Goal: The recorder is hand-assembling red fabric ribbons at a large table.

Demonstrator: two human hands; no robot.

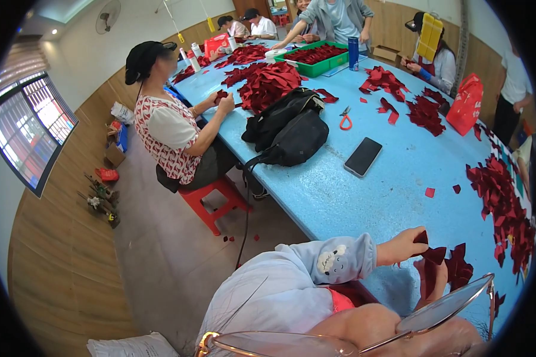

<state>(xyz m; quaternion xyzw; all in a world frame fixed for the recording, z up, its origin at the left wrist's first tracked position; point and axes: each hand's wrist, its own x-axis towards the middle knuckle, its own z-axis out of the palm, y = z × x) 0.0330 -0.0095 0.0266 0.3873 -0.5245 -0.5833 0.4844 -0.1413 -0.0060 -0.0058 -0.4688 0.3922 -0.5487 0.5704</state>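
My left hand (402, 245), in a light blue sleeve, reaches over the near edge of the table. Its fingertips pinch a dark red fabric piece (433, 255) with pointed edges. Just below it, my right hand (441, 277) is closed on the same dark red fabric, part of which hangs down in front of its fingers. The lens and rim of a pair of glasses cover some of the right hand and its arm. Beside the right hand, more red fabric pieces (458, 269) lie on the blue table (315, 205).
A phone (363, 157), orange-handled pliers (345, 119) and a black bag (295, 134) lie further up the table. Heaps of red pieces (500, 202) line the right side; a green tray (327, 68) stands far back. A co-worker (173, 119) sits left on a red stool (217, 205).
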